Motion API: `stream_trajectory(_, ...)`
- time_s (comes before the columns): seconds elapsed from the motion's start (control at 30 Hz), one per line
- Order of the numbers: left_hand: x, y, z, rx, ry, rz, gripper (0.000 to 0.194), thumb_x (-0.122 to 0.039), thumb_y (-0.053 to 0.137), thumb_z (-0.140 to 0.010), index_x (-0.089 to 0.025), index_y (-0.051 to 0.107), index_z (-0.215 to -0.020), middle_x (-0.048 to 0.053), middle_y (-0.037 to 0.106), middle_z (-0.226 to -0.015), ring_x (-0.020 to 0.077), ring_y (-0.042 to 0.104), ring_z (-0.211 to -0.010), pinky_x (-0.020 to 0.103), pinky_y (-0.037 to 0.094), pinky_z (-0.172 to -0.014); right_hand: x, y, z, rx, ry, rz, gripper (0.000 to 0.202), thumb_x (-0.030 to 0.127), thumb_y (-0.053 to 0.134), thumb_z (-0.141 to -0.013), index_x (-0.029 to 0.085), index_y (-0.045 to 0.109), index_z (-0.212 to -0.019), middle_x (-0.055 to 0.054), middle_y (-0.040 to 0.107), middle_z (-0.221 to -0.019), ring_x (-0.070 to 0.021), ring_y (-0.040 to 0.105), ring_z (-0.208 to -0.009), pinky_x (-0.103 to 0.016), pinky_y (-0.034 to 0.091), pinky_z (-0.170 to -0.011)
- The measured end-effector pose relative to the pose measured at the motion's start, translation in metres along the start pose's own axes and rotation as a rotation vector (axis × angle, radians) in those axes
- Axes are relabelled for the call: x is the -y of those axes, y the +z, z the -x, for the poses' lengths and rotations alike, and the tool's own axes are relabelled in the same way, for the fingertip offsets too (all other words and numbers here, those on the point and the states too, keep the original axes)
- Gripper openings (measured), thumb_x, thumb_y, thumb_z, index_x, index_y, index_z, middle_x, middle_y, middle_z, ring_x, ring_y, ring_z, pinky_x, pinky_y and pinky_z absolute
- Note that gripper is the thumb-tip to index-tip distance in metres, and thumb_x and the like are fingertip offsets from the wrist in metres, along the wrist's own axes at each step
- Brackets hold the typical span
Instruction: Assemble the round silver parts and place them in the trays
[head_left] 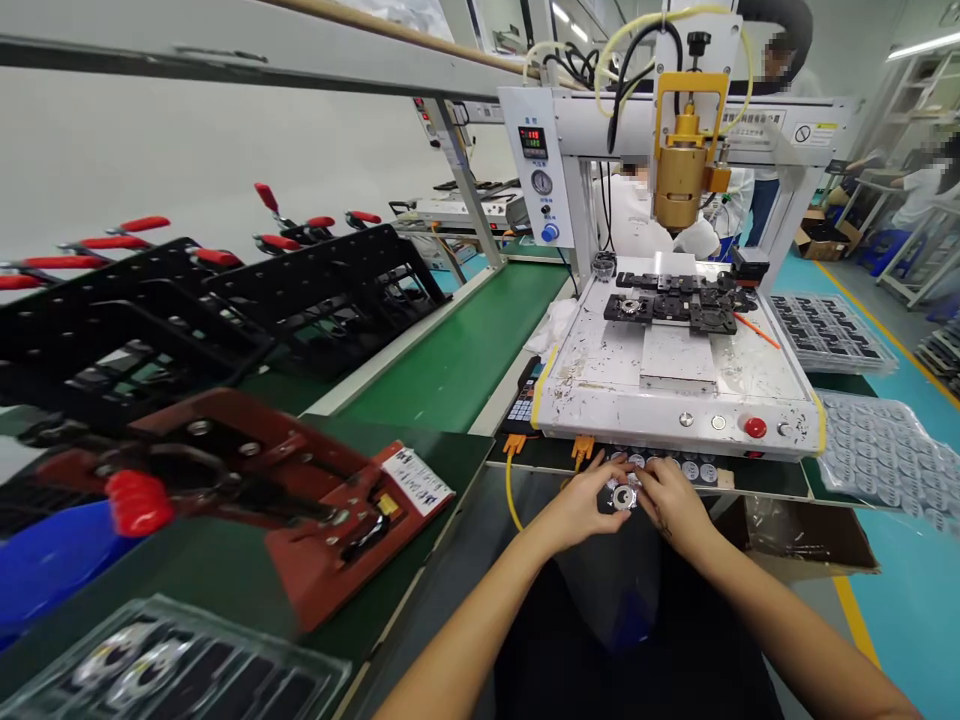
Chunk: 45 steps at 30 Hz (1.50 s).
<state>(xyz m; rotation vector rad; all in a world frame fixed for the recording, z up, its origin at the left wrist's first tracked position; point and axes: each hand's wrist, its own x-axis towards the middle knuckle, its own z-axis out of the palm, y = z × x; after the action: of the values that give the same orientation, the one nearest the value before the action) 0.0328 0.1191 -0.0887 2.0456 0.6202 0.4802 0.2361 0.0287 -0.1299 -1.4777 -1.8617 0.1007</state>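
Near the front edge of the bench, my left hand (pixel 581 512) grips a small dark part with a silver ring (pixel 623 497) between thumb and fingers. My right hand (pixel 677 505) is closed on the right side of the same part, its fingertips meeting it. Behind both hands stands a white bench machine (pixel 600 395) with a brass-coloured head above its bed. Black parts (pixel 667 300) lie on the machine's fixture. Round pale discs (pixel 691 470) lie in a row along the edge just beyond my hands.
A red-brown clamp fixture (pixel 330 560) with a red handle stands at the left, above a clear tray (pixel 247 655). A green conveyor (pixel 457 350) runs behind. Right of the machine are a parts tray (pixel 832 335), a sheet of discs (pixel 885 455) and a cardboard box (pixel 855 550).
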Motion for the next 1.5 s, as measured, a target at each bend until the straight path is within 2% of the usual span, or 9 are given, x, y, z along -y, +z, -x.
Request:
stream_trajectory(0.13,-0.002,-0.001,-0.001,0.002,-0.014,-0.001,0.036,-0.016,0.082,-0.073,-0.025,0.069,-0.106,0.01,0.074,-0.141,0.029,0.054,-0.15,0.051,0.019,-0.135,-0.009,0.013,0.014,-0.01,-0.034,-0.031,0.032,0.025,0.047,-0.11,0.022,0.077,-0.12,-0.016,0.074,-0.108,-0.0301,0.064,-0.097,-0.048,0.055,-0.086)
stream_trajectory(0.27,-0.003,-0.002,-0.001,0.017,-0.001,0.015,0.033,-0.016,0.081,-0.076,-0.025,0.067,-0.104,0.011,0.073,-0.143,0.0283,0.055,-0.15,0.051,0.018,-0.135,-0.007,0.013,0.029,0.003,-0.073,-0.137,0.032,0.031,0.049,-0.11,0.023,0.08,-0.104,-0.013,0.078,-0.098,-0.0261,0.066,-0.084,-0.043,0.054,-0.077)
stream_trajectory(0.47,-0.003,0.002,-0.002,-0.037,0.057,-0.077,0.036,-0.014,0.082,-0.073,-0.024,0.065,-0.103,0.013,0.074,-0.141,0.0334,0.055,-0.149,0.057,0.026,-0.132,0.012,-0.03,0.04,-0.081,0.131,-0.291,0.021,0.035,0.057,-0.108,0.024,0.073,-0.101,-0.011,0.076,-0.103,-0.0282,0.071,-0.099,-0.045,0.056,-0.089)
stream_trajectory(0.6,-0.019,0.011,0.006,-0.17,0.103,-0.094,0.034,-0.013,0.079,-0.075,-0.023,0.067,-0.105,0.012,0.075,-0.134,0.0354,0.056,-0.145,0.056,0.038,-0.124,0.03,-0.066,0.031,-0.073,0.362,-0.462,0.025,0.046,0.056,-0.109,0.024,0.068,-0.109,-0.003,0.068,-0.084,-0.0194,0.067,-0.071,-0.032,0.056,-0.065)
stream_trajectory(0.77,-0.055,0.027,0.031,-0.318,-0.164,0.375,0.035,-0.025,0.08,-0.084,-0.023,0.065,-0.116,0.003,0.077,-0.102,0.0217,0.075,-0.095,0.038,0.06,-0.091,0.059,-0.091,0.014,-0.026,0.652,-0.807,0.041,0.061,0.075,-0.093,0.023,0.077,-0.108,-0.002,0.066,-0.08,-0.0146,0.054,-0.063,-0.029,0.047,-0.058)
stream_trajectory(0.93,-0.077,0.032,0.05,-0.319,-0.38,0.945,0.057,-0.03,0.098,-0.07,-0.02,0.062,-0.113,0.005,0.079,-0.102,0.0217,0.079,-0.09,0.036,0.064,-0.087,0.072,-0.09,0.002,0.031,0.773,-0.959,0.044,0.06,0.089,-0.079,0.021,0.074,-0.091,0.001,0.064,-0.067,-0.0112,0.047,-0.053,-0.026,0.039,-0.05)
stream_trajectory(1.1,-0.089,0.028,0.061,-0.331,-0.456,1.057,0.066,-0.027,0.103,-0.066,-0.018,0.065,-0.119,0.011,0.083,-0.11,0.0272,0.081,-0.103,0.041,0.064,-0.099,0.074,-0.085,0.002,0.129,0.778,-1.044,0.042,0.057,0.088,-0.082,0.02,0.067,-0.084,0.004,0.059,-0.057,-0.0099,0.046,-0.049,-0.026,0.037,-0.05)
stream_trajectory(1.3,-0.099,0.027,0.068,-0.347,-0.399,1.111,0.059,-0.049,0.09,-0.085,-0.016,0.071,-0.129,0.013,0.083,-0.113,0.0319,0.079,-0.112,0.049,0.063,-0.106,0.071,-0.089,0.01,0.174,0.75,-1.073,0.037,0.054,0.081,-0.092,0.021,0.065,-0.088,0.005,0.058,-0.061,-0.0107,0.046,-0.052,-0.026,0.035,-0.053)
stream_trajectory(1.5,-0.103,0.029,0.073,-0.339,-0.362,1.1,0.057,-0.05,0.086,-0.088,-0.018,0.072,-0.133,0.013,0.082,-0.118,0.0346,0.077,-0.118,0.053,0.061,-0.109,0.071,-0.093,0.01,0.267,0.761,-1.132,0.04,0.055,0.078,-0.094,0.021,0.06,-0.085,0.005,0.057,-0.064,-0.0099,0.041,-0.051,-0.027,0.029,-0.052)
